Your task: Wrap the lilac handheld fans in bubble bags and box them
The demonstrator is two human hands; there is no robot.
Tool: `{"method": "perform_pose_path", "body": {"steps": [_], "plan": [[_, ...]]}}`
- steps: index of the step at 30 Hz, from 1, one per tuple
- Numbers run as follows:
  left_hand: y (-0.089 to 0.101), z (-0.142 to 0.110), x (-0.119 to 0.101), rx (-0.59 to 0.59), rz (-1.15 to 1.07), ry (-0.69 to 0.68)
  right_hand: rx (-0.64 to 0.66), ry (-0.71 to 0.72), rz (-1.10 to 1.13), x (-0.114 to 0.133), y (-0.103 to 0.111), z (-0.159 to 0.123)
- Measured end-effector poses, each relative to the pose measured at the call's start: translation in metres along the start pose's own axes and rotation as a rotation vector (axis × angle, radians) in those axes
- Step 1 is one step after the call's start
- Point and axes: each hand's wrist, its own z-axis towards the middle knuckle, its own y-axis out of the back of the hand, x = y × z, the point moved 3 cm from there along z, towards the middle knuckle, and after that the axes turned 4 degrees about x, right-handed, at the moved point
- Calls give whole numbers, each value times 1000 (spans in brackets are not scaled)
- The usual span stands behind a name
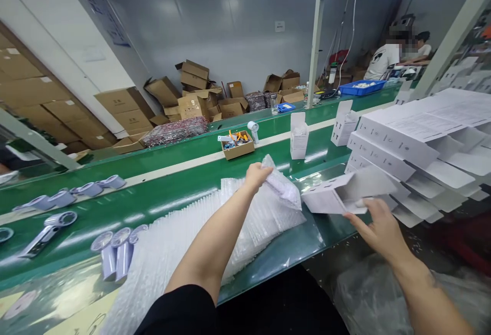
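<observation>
My left hand [258, 176] is closed on the upper end of a bubble-wrap bag [284, 186] with a pale handheld fan inside. Its lower end is close to a white carton [326, 194] lying on its side with its flaps open. My right hand [378, 225] pinches a flap at the carton's open end, thumb below and fingers above. Under my left arm spreads a long row of bubble-wrap bags [207, 222]. A tall pile of white cartons [418, 135] with open flaps stands beside my right hand.
Lavender handheld fans [123, 255] lie at the left, with more fans [63, 199] behind. Two upright white cartons [299, 138] and a small cardboard box [238, 148] of parts stand along the green conveyor belt. A metal post [316, 38] rises beyond. Other people sit at the far right.
</observation>
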Motion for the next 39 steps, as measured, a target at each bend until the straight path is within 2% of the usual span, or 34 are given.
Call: {"method": "perform_pose_path", "body": {"steps": [2, 5, 8, 11, 13, 15, 17, 19, 23, 27, 30, 34, 36, 39], "plan": [[22, 3, -4, -59, -53, -8, 168, 100, 70, 6, -9, 38], [53, 3, -21, -134, -127, -77, 369, 180, 183, 16, -31, 91], [61, 0, -47, -175, -221, -170, 502, 196, 335, 32, -56, 128], [44, -5, -69, -247, -216, -313, 556, 198, 485, 49, -76, 142], [26, -12, -81, -368, -4, -474, 541, 163, 554, 53, -86, 141], [9, -23, -90, -443, 335, -675, 519, 97, 619, 49, -92, 137], [-8, -35, -97, -394, 686, -845, 498, 61, 667, 42, -96, 132], [-21, -48, -106, -302, 961, -924, 485, 69, 686, 37, -98, 128], [-39, -58, -136, -207, 1250, -881, 505, 88, 733, 39, -100, 127], [-60, -38, -159, 46, 1332, -703, 593, 100, 843, 49, -101, 130], [-71, -20, -159, 87, 1285, -493, 595, 99, 812, 51, -103, 132], [-89, -20, -139, 126, 1233, -361, 489, 69, 684, 47, -106, 133], [-91, -27, -127, 132, 1210, -397, 489, 50, 713, 44, -107, 131], [-84, -40, -107, 165, 1275, -662, 565, 84, 850, 43, -105, 131]]}}
